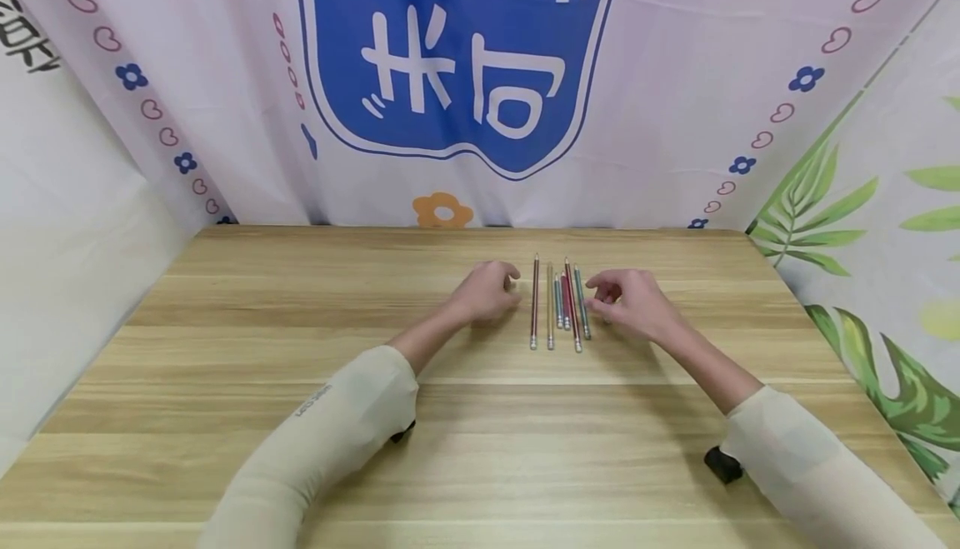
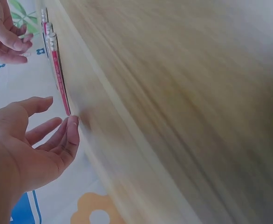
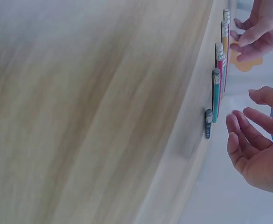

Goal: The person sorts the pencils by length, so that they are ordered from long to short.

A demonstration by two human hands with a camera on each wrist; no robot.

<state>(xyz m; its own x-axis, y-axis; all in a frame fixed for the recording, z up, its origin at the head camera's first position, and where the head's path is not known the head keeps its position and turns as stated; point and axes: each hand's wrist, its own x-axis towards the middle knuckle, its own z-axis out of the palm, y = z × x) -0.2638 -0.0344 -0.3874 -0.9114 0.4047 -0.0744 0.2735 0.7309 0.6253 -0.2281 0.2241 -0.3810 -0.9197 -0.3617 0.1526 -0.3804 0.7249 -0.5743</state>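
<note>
Several pencils lie side by side on the table, erasers toward me. At the left of the row is a long dark red pencil (image 1: 535, 303), then a long pale yellow pencil (image 1: 551, 307). Shorter teal (image 1: 558, 299) and red pencils (image 1: 566, 303) lie mid-row, beside another long dark red one and a long teal pencil (image 1: 582, 303). My left hand (image 1: 487, 291) hovers left of the row, fingers loosely bent and holding nothing. My right hand (image 1: 630, 303) is just right of it, thumb and fingers apart. A short dark pencil (image 3: 208, 125) lies by the right hand, mostly hidden in the head view.
The wooden table (image 1: 465, 449) ends at a printed cloth backdrop (image 1: 247, 157) just behind the pencils. White cloth hangs at the left, and a leaf-patterned cloth (image 1: 885, 282) at the right. Black devices show under both sleeve cuffs.
</note>
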